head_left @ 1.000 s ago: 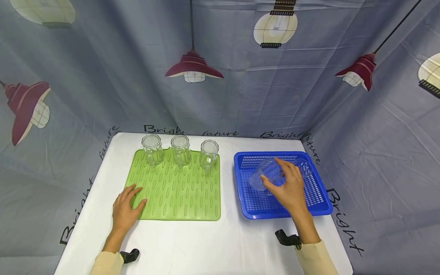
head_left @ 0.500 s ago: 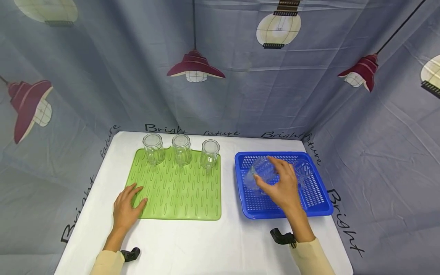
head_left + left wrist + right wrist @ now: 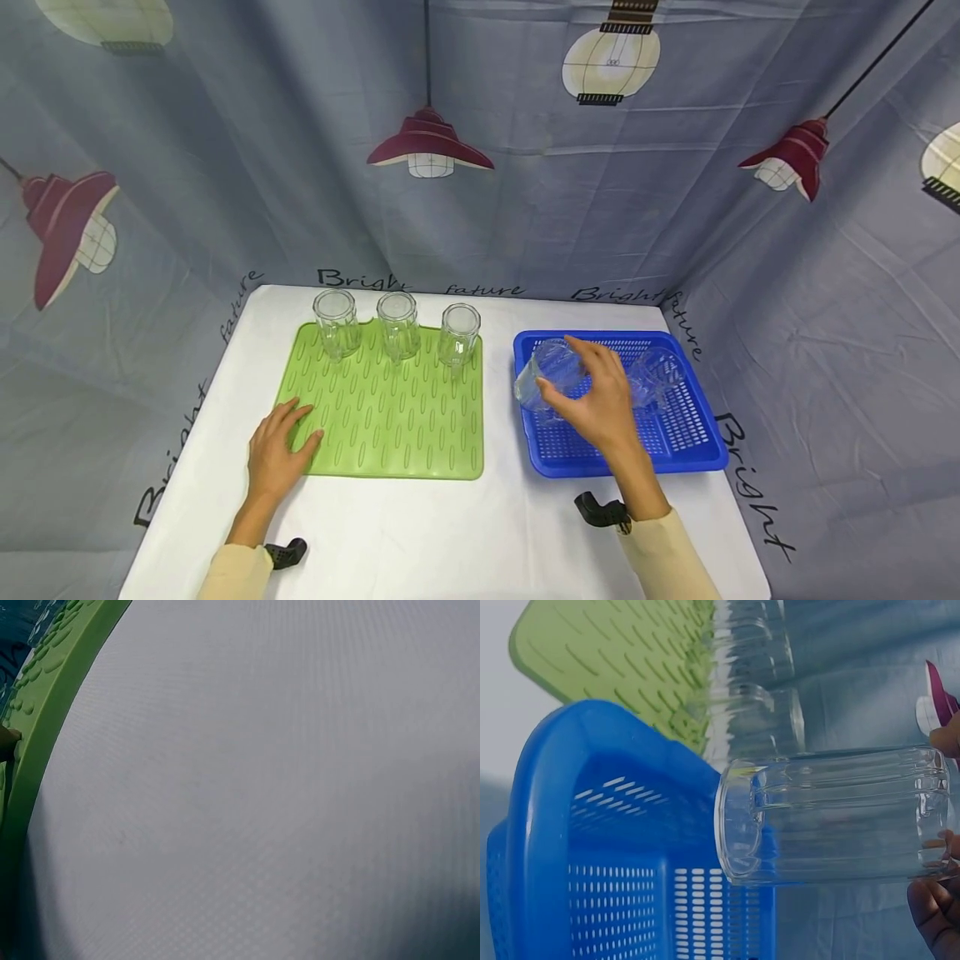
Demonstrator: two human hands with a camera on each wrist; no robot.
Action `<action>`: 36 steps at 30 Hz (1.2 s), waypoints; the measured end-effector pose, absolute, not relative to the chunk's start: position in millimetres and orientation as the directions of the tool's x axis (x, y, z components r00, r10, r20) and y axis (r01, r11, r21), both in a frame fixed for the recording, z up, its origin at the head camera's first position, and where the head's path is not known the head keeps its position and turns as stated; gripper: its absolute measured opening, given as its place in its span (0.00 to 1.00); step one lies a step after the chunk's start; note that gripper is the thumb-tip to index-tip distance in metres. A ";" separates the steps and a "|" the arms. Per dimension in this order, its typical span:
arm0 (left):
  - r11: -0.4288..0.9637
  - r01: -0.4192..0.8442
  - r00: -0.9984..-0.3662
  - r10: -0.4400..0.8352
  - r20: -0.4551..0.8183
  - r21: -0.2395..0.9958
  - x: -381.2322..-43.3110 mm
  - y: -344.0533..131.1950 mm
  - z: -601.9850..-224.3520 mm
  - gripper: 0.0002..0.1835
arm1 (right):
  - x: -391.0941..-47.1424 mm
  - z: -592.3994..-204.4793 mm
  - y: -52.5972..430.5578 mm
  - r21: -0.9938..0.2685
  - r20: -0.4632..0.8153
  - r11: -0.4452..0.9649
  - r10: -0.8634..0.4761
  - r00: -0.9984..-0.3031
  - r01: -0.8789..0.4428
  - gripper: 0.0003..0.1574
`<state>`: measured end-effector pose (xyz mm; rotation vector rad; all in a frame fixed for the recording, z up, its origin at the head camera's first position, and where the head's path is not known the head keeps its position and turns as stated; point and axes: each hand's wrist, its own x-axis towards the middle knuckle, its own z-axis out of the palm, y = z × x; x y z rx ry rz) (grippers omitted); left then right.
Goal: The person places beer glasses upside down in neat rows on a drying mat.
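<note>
My right hand holds a clear drinking glass between thumb and fingers, above the left part of the blue basket. In the right wrist view, the held glass stretches out from the fingertips, its far end over the basket's rim. Another clear glass lies in the basket's right half. My left hand rests with spread fingers on the front left corner of the green ridged mat. In the left wrist view, only a fingertip shows at the mat's edge.
Along the mat's back edge stand three clear glasses in a row: the left glass, the middle glass and the right glass. A white cloth covers the table. Grey-blue printed curtains hang behind and at both sides.
My right hand has moved left with the glass, from the middle of the basket to its left rim. The second glass in the basket now shows more fully. My left hand has stayed put.
</note>
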<state>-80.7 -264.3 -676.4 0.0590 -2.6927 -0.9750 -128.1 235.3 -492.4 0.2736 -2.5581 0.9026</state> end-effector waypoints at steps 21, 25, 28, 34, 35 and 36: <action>0.735 0.014 -0.965 -0.169 0.203 0.678 -80.3 -261.1 -670.5 0.27 | -136.5 -492.1 213.3 -0.577 0.442 0.740 -0.074 -0.894 -0.347 0.50; 0.709 -0.019 -0.961 -0.206 0.182 0.705 -78.0 -260.1 -668.7 0.25 | -137.6 -491.5 207.5 -0.572 0.421 0.746 -0.090 -0.902 -0.341 0.50; 0.690 -0.033 -0.957 -0.231 0.176 0.723 -76.5 -259.1 -667.5 0.23 | -138.1 -491.2 203.3 -0.570 0.405 0.751 -0.097 -0.909 -0.334 0.50; 0.670 0.004 -0.949 -0.231 0.214 0.742 -76.4 -255.5 -665.0 0.21 | -139.7 -490.6 195.7 -0.570 0.393 0.750 -0.109 -0.913 -0.335 0.50; 0.668 0.012 -0.949 -0.227 0.219 0.744 -77.1 -254.5 -664.4 0.21 | -139.9 -490.5 194.3 -0.569 0.392 0.750 -0.111 -0.913 -0.336 0.50; 0.669 0.020 -0.949 -0.221 0.225 0.743 -78.0 -253.8 -664.1 0.22 | -140.2 -490.3 192.8 -0.570 0.392 0.749 -0.114 -0.913 -0.338 0.50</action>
